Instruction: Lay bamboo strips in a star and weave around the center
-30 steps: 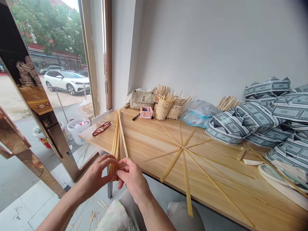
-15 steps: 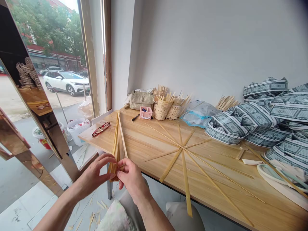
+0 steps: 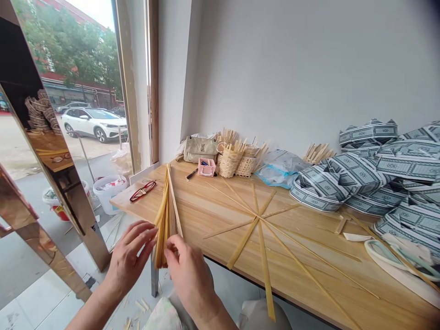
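Hands at the near edge of the wooden table [image 3: 213, 215], both on the bundle of bamboo strips [image 3: 165, 215]. Left hand [image 3: 129, 261] loosely open, fingers spread and slightly curled, fingertips against the left face of the bundle near its lower end, nothing clamped. Right hand [image 3: 190, 272] seen from the back, fingers bent toward the bundle's right side (whether pinching a strip or only touching, cannot tell, since the knuckles hide the tips). Bundle itself lying lengthwise on the table, far end pointing toward the window corner, near end jutting past the table edge between the two hands, strips fanned a little at the bottom.

Just right of the bundle, flat on the table: long bamboo strips crossed into a star [image 3: 258, 217], one broad strip overhanging the near edge. Left of the bundle, red-framed glasses [image 3: 143, 190] near the table corner. Further back against the wall, a beige handbag [image 3: 200, 146], a small pink box [image 3: 206, 167] and small woven baskets [image 3: 237, 160] with strip ends sticking up. Off to the right, a heap of patterned grey-green folded pieces [image 3: 371, 178].
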The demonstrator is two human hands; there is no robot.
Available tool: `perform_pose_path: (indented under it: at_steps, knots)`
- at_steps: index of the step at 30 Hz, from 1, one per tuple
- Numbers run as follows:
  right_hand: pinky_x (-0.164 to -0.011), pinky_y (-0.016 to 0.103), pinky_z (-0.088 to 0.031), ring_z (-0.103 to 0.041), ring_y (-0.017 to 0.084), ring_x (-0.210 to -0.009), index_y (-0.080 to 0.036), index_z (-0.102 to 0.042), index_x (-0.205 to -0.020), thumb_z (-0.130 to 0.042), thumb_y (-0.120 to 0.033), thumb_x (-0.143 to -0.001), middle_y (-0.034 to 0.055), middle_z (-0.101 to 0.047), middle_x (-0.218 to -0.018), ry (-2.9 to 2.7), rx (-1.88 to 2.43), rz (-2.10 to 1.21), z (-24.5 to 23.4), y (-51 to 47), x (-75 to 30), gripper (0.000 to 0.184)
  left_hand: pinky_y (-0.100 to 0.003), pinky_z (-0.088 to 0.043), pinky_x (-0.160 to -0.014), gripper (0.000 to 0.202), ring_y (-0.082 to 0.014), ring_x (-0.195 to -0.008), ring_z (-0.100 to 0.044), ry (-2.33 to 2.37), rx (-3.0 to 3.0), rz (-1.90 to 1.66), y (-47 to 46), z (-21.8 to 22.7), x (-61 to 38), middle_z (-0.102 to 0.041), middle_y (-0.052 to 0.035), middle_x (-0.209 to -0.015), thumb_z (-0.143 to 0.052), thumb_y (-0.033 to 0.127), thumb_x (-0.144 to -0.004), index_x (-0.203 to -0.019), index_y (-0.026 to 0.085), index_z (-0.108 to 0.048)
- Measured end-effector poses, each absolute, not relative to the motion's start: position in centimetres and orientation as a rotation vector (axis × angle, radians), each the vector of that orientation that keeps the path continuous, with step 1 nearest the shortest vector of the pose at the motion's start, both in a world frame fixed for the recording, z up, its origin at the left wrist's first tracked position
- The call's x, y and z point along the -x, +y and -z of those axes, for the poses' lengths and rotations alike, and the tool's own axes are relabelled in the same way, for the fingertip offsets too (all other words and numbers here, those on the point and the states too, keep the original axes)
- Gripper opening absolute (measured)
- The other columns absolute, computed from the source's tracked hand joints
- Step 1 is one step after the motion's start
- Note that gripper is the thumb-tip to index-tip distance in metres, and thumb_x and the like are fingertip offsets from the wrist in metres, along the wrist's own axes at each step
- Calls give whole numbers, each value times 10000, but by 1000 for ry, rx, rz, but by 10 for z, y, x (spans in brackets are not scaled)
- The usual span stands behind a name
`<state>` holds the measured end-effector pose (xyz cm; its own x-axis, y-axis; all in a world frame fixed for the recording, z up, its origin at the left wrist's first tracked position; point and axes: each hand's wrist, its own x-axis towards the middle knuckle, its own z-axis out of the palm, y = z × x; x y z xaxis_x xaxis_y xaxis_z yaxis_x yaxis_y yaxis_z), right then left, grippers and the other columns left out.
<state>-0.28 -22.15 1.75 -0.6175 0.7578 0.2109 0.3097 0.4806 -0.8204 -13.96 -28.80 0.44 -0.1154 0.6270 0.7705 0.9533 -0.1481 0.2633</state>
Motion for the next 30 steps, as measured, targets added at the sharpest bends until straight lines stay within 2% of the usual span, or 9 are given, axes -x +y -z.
perform_pose_path:
  at_steps: [3, 8, 11, 14, 18, 24, 27, 30]
  knots:
    - [-608, 229, -413, -557, 136, -647, -198, -577, -712, -450, -104, -736, 12, -621, -692, -2142, 819, -850, -20, -217, 2, 160, -319, -466, -770, 182, -184, -887, -549, -1720, 1755, 1179, -287, -11, 142, -618, -54, -896, -469, 183, -801, -935, 199, -591]
    - [-698, 226, -452, -588, 136, -779, -214, -590, -943, -451, -102, -754, 13, -646, -877, -2015, 672, -1070, -23, -210, 10, 260, -297, -462, -757, 175, -174, -860, -556, -1706, 1783, 1194, -284, -11, 139, -616, -49, -884, -468, 175, -803, -936, 197, -579]
    - [-736, 216, -444, -590, 127, -811, -209, -589, -968, -459, -67, -742, 9, -651, -896, -2006, 592, -1079, -24, -209, 17, 297, -280, -465, -730, 180, -167, -822, -569, -1711, 1774, 1207, -282, -6, 136, -616, -49, -863, -470, 179, -805, -955, 197, -568]
    - [-715, 207, -439, -593, 121, -780, -200, -603, -907, -455, -47, -744, 5, -658, -846, -2044, 552, -1013, -22, -208, 23, 267, -267, -470, -696, 158, -162, -787, -578, -1703, 1761, 1225, -280, -3, 135, -620, -47, -840, -482, 181, -804, -941, 198, -558]
    - [-666, 222, -431, -594, 138, -727, -189, -608, -861, -434, -104, -799, 25, -658, -781, -2138, 576, -728, -10, -205, 25, 203, -256, -473, -700, 111, -156, -790, -581, -1649, 1837, 1182, -278, -1, 135, -631, -40, -836, -510, 186, -793, -890, 199, -563]
    - [-646, 216, -443, -597, 140, -713, -170, -586, -882, -366, -54, -787, 42, -642, -764, -2059, 540, -484, 8, -196, 21, 266, -281, -475, -726, 175, -166, -829, -570, -1624, 1808, 1145, -282, -2, 139, -632, -54, -863, -490, 160, -798, -953, 194, -563]
    - [-664, 218, -454, -587, 138, -725, -171, -575, -893, -354, -39, -766, 46, -617, -772, -2012, 469, -409, 8, -193, 18, 287, -312, -471, -763, 168, -184, -902, -547, -1684, 1844, 1148, -285, -1, 139, -610, -79, -924, -440, 134, -806, -890, 181, -577]
    - [-676, 215, -462, -585, 133, -742, -181, -580, -878, -343, -16, -744, 54, -598, -806, -2043, 428, -353, 5, -193, 17, 318, -350, -453, -845, 179, -219, -1043, -494, -1843, 1963, 1030, -284, 2, 137, -569, -87, -1079, -429, 205, -820, -838, 192, -606]
